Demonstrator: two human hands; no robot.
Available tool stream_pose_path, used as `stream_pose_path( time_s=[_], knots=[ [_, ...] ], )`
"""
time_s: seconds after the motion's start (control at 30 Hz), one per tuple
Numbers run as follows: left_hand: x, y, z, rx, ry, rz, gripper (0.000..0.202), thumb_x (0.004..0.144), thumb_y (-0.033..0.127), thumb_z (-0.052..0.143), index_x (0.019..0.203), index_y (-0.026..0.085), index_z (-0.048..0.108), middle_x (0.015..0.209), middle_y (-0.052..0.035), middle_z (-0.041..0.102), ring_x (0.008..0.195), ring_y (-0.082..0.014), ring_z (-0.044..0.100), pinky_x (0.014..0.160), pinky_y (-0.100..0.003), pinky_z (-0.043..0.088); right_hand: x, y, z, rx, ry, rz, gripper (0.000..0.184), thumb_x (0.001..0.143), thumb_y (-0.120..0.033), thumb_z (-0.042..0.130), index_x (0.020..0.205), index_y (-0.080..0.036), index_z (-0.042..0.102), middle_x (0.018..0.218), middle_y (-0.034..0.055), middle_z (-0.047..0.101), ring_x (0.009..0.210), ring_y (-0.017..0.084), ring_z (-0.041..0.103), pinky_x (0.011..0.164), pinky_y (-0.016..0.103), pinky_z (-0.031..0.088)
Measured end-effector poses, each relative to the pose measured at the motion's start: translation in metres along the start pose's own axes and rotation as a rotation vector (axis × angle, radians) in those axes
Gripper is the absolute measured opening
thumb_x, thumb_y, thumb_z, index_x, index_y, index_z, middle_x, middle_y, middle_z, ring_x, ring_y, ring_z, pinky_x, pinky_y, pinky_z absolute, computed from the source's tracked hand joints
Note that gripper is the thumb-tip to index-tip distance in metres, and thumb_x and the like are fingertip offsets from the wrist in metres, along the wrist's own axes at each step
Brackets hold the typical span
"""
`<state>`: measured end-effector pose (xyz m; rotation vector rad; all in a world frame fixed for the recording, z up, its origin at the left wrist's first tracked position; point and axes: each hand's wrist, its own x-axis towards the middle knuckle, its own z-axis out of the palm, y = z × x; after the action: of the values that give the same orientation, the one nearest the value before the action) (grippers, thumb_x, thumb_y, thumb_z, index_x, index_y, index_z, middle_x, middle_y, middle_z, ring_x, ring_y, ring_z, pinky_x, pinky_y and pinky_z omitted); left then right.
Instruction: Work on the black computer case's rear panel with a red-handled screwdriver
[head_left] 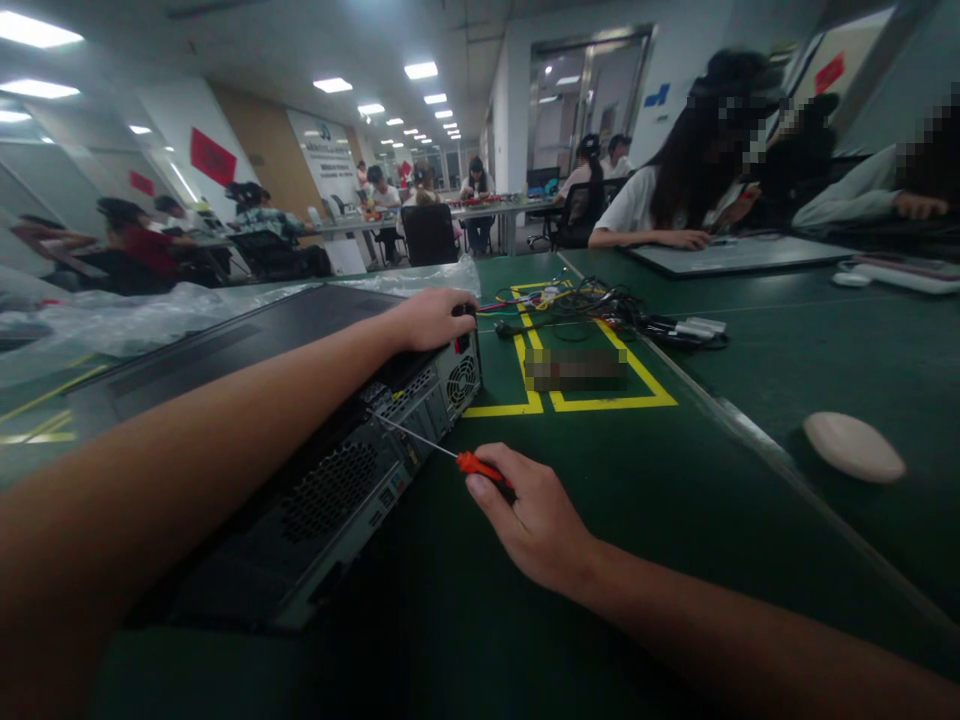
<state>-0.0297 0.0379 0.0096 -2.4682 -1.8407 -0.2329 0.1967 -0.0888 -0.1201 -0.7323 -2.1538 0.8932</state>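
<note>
A black desktop computer case (pixel 315 310) lies on its side on the green table, its grey rear panel (pixel 382 450) with vents and ports facing right. My left hand (pixel 435 318) is closed over the upper far corner of the case, and my forearm crosses above its top. In my right hand (pixel 532 510) is a screwdriver (pixel 480 465) with an orange-red handle, gripped by fingers and thumb. Its thin metal shaft reaches left to the rear panel, with the tip near the expansion slots. Whether the tip sits in a screw I cannot tell.
Tangled cables (pixel 600 305) and a blurred-out item (pixel 576 370) lie past the case, near yellow tape lines (pixel 615 402). Clear plastic wrap (pixel 142 310) is behind the case. A pale rounded object (pixel 855 446) sits right. Across the table a person (pixel 697 170) works at a flat panel (pixel 739 254).
</note>
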Motion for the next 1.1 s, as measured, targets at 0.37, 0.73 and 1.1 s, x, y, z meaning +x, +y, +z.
stream_pose_path(
  time_s=[0.37, 0.73, 1.1],
  knots=[
    [-0.0006, 0.0008, -0.0009, -0.015, -0.007, -0.004, 0.055, 0.087, 0.041, 0.045, 0.132, 0.020, 0.068, 0.130, -0.0139, 0.071, 0.120, -0.0311, 0.065, 0.107, -0.046, 0.047, 0.0001, -0.0016, -0.0015, -0.009, -0.014, 0.033, 0.019, 0.106, -0.035, 0.049, 0.106, -0.022, 0.062, 0.089, 0.0011, 0.064, 0.078, 0.018, 0.059, 0.072, 0.032, 0.040],
    [-0.0010, 0.0014, -0.0008, 0.002, -0.005, -0.011, 0.054, 0.089, 0.040, 0.045, 0.133, 0.021, 0.068, 0.132, -0.0131, 0.071, 0.120, -0.0307, 0.064, 0.107, -0.045, 0.047, -0.0024, -0.0002, -0.0016, -0.002, -0.030, 0.039, 0.018, 0.105, -0.034, 0.049, 0.100, -0.022, 0.061, 0.081, -0.0013, 0.060, 0.071, 0.016, 0.056, 0.068, 0.030, 0.037],
    [-0.0013, 0.0018, -0.0013, -0.005, -0.005, -0.005, 0.056, 0.089, 0.040, 0.044, 0.135, 0.017, 0.067, 0.133, -0.0157, 0.070, 0.122, -0.0317, 0.064, 0.108, -0.045, 0.047, -0.0009, -0.0027, -0.0020, 0.019, -0.007, -0.009, 0.019, 0.104, -0.035, 0.050, 0.102, -0.021, 0.062, 0.084, 0.0003, 0.062, 0.072, 0.016, 0.057, 0.068, 0.030, 0.040]
  ],
)
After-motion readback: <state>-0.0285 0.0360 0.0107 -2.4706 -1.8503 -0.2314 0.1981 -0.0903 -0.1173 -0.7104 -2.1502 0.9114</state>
